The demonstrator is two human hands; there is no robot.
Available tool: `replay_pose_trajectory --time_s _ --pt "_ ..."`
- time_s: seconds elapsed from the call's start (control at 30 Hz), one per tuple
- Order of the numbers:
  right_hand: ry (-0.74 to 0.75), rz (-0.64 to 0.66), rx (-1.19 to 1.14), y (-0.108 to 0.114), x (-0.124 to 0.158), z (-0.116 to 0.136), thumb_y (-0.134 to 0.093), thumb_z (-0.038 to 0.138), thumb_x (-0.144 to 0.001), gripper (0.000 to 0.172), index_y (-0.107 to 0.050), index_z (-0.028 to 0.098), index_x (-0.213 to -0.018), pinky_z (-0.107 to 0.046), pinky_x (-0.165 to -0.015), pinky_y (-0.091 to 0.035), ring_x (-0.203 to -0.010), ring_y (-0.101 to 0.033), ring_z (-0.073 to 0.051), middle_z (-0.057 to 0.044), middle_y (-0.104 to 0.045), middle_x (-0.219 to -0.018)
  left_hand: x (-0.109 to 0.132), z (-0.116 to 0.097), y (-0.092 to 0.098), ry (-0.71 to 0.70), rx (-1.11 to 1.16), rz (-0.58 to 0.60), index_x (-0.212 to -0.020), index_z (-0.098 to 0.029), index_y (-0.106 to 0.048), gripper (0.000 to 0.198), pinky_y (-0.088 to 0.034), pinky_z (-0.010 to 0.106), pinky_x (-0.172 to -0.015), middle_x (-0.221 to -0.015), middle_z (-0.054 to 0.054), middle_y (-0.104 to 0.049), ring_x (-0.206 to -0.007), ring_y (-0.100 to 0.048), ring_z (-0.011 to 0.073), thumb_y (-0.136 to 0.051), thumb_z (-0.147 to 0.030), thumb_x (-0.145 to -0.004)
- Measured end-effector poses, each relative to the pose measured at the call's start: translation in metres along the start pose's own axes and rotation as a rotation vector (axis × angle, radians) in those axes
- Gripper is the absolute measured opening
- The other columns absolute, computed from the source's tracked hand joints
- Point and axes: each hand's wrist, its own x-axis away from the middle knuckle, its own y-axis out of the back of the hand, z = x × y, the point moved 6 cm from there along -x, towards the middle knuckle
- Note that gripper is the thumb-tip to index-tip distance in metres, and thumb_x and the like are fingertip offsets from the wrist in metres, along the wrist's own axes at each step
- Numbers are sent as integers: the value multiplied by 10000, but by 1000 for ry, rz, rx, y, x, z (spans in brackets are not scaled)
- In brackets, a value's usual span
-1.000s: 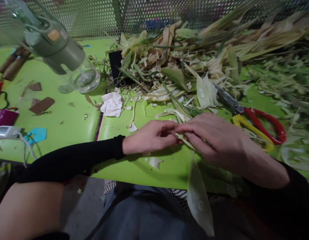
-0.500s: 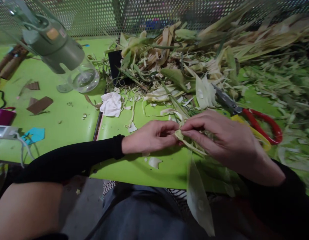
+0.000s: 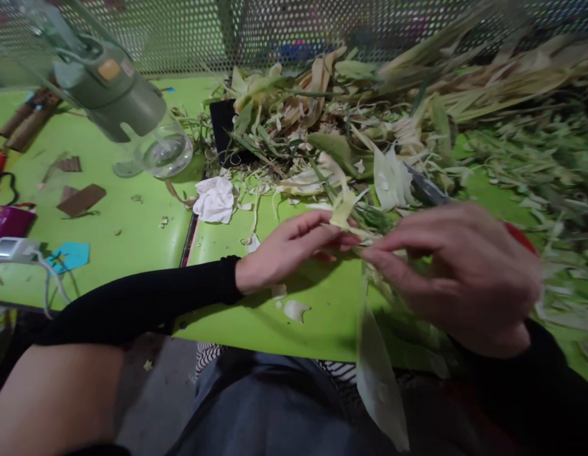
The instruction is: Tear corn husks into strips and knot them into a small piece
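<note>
My left hand [image 3: 298,244] pinches a pale green strip of corn husk [image 3: 342,209] that stands up from between its thumb and fingers. Just to the right, my right hand [image 3: 455,272] is closed, thumb against forefinger, on the other end of the strip; motion blurs it a little. A long translucent husk leaf [image 3: 377,373] hangs over the table's front edge below the hands. Behind my right hand lie scissors [image 3: 424,183], their blades showing and most of the red handle hidden.
Husks and shreds [image 3: 313,114] are heaped at the back, with a black phone-like slab [image 3: 222,130] among them. A crumpled tissue [image 3: 214,199] lies left of my hands. Farther left are a green-lidded clear bottle [image 3: 127,101], a white charger [image 3: 13,249] and cardboard scraps [image 3: 82,199].
My right hand has moved right, away from my left, and now covers most of the scissors' handles. The husk strip at my left fingers now stands higher.
</note>
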Motion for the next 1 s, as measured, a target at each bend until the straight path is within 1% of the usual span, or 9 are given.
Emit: replay_pose_trajectory --time_s 0.07,0.13,0.2,0.3,0.4,0.5,0.67,0.83,1.0 --pt "-53 59 -66 -10 2 1 -724 258 -968 138 -729 232 -832 -308 -609 -490 -724 -715 -197 -50 -761 -767 -3 -1 1 -16 163 -88 -984 -164 -626 98 -524 333 -990 -1113 87 -779 -1098 -712 182 -601 -254 -1015" --pt "-256 218 -208 -28 6 -9 -647 303 -1007 197 -770 207 -886 -307 -601 -480 -703 -701 -188 -47 -764 -779 -4 -2 1 -52 255 -149 -981 -176 -608 75 -513 342 -1040 -1129 76 -786 -1147 -707 183 -611 -243 -1014" --pt "-504 286 -425 -42 12 -22 -632 365 -1005 237 -788 203 -931 -288 -565 -459 -636 -652 -157 -31 -757 -777 -4 -4 -1 -93 288 -176 -976 -188 -594 69 -515 338 -1043 -1132 60 -785 -1158 -703 179 -619 -242 -1012" --pt "-860 291 -776 -57 21 -32 -733 526 -918 330 -780 201 -954 -244 -450 -363 -513 -512 -97 5 -689 -706 -4 -3 -3 -152 266 -176 -1013 -202 -611 52 -524 333 -1027 -1144 43 -765 -1136 -696 177 -608 -254 -1013" --pt "-1095 216 -994 -64 27 -33 -881 591 -750 444 -751 191 -893 -208 -379 -254 -468 -417 -58 36 -610 -653 -4 1 -2 -216 171 -173 -1051 -211 -641 88 -510 325 -1059 -1122 33 -736 -1112 -675 168 -622 -281 -1001" --pt "-1174 187 -1107 -70 28 -28 -955 558 -653 467 -694 188 -765 -186 -361 -217 -456 -385 -43 56 -542 -587 -5 5 -3 -269 33 -136 -1076 -213 -652 118 -491 308 -1084 -1108 36 -709 -1101 -651 153 -573 -284 -1024" --pt "-1224 131 -1176 -78 33 -24 -960 531 -655 486 -608 208 -744 -169 -347 -205 -434 -347 -38 85 -478 -532 -5 9 3 -277 -172 -170 -1172 -206 -633 198 -505 304 -1046 -1096 49 -697 -1072 -636 160 -527 -313 -1043" --pt "-1192 82 -1108 -80 39 -26 -945 522 -671 481 -581 220 -759 -181 -349 -224 -420 -371 -50 82 -507 -522 -2 11 1 -236 -294 -146 -1349 -203 -564 333 -481 348 -1144 -1310 87 -696 -1215 -634 197 -482 -334 -1055" --pt "-1197 74 -1084 -83 40 -27 -912 570 -671 530 -505 231 -643 -194 -364 -200 -434 -307 -50 88 -428 -507 3 7 -7 -273 -468 -69 -1467 -129 -496 493 -436 410 -1232 -1491 165 -621 -1349 -603 254 -460 -386 -1049"
